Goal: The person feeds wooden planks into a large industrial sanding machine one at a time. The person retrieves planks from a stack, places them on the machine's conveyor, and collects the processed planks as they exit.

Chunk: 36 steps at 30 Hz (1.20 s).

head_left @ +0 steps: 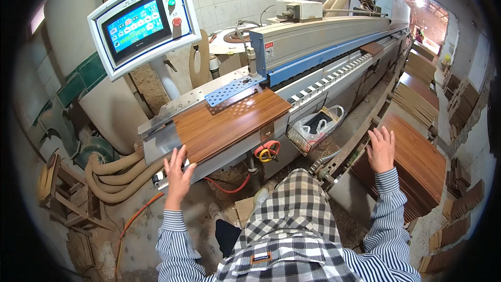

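A brown wood-grain panel (229, 120) lies flat on the infeed table of a long edge-banding machine (329, 39), its far edge beneath a perforated blue plate (234, 90). At the panel's near left corner is my left hand (179, 178), fingers apart; they reach the edge, though I cannot tell how firmly they touch. My right hand (382, 150) holds nothing. Its fingers are spread, raised beside a stack of similar brown panels (417, 156) on my right, and whether it touches the stack is unclear.
A control screen (136, 25) with green and red buttons stands at the upper left. Red- and yellow-handled scissors (267, 151) hang on the machine's front, near a wire basket (298, 138) with plastic bags. Thick hoses (117, 177) run at the left. More boards (417, 96) line the right.
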{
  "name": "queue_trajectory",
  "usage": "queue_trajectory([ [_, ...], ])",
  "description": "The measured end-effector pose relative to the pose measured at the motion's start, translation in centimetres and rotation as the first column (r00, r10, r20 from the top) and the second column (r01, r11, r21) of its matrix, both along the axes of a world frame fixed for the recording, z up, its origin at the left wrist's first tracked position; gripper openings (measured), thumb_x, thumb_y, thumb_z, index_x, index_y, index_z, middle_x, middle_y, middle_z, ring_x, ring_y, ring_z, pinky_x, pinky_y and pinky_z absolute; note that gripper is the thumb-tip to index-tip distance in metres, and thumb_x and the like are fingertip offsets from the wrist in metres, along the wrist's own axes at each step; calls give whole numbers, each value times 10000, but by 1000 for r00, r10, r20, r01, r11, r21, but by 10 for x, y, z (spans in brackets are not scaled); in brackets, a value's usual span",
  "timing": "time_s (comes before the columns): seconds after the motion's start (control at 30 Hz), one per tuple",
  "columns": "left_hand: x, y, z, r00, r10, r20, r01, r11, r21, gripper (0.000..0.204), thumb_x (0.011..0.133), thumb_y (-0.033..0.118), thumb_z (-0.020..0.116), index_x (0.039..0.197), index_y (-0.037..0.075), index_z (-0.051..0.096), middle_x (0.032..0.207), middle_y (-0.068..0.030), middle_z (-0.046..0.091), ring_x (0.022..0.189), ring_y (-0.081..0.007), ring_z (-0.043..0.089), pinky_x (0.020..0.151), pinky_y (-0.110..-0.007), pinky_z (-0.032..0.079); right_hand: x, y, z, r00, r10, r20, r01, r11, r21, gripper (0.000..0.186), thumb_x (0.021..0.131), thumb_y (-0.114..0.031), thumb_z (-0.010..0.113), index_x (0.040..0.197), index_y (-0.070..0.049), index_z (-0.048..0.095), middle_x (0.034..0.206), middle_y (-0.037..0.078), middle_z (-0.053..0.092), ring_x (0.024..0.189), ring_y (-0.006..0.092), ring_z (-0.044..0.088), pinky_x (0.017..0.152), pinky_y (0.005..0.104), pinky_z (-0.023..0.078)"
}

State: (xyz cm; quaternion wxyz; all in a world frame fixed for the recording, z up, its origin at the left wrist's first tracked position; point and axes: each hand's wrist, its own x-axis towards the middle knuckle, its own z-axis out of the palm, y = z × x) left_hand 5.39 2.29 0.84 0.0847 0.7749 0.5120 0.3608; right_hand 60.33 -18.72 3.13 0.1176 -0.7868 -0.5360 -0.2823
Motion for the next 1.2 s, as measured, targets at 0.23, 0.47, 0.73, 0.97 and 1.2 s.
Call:
queue_trajectory([
  [0.23, 48, 11, -11, 960, 190, -206, -153, 971, 185, 619, 900, 456, 636, 1400, 117, 501, 1271, -106, 630, 1240, -276, 538, 1165, -517, 194, 1, -11, -8, 997, 71, 20, -72, 996, 61, 324, 846, -42, 581, 1167, -47, 623, 1257, 111, 613, 1240, 305, 517, 1149, 508, 302],
  [0.47, 46, 16, -24, 949, 231, -214, -150, 929, 340, 542, 848, 373, 720, 1283, 82, 579, 1206, -77, 651, 1122, -248, 583, 1104, -489, 298, -82, -66, -14, 933, 359, 15, -350, 900, 258, 307, 764, -7, 639, 1066, -42, 680, 1131, 109, 685, 1198, 344, 563, 1087, 539, 387],
  [0.73, 42, 15, -26, 958, 207, -197, -130, 929, 345, 508, 844, 346, 725, 1251, 70, 597, 1237, -81, 639, 1127, -249, 578, 1094, -476, 311, -21, -111, -51, 58, 711, -700, 816, 371, 444, 375, 967, -451, 590, 938, -81, 636, 680, 44, 636, 537, 86, 561, 513, 209, 432],
  [0.97, 46, 16, -24, 964, 185, -192, -113, 936, 335, 496, 856, 343, 716, 1252, 68, 599, 1256, -80, 631, 1142, -253, 572, 1093, -472, 313, -30, -113, -57, 36, 741, -670, 670, 480, 567, 260, 963, -348, 611, 921, -92, 616, 703, 74, 667, 547, 101, 589, 503, 225, 451],
  [1.2, 40, 14, -22, 962, 174, -209, -107, 949, 297, 515, 861, 340, 705, 1281, 68, 581, 1309, -92, 604, 1172, -268, 556, 1114, -490, 288, -32, -147, -54, 7, 850, -528, 829, 290, 478, 330, 901, -447, 665, 1088, -180, 620, 945, -31, 666, 721, 99, 592, 614, 242, 479],
])
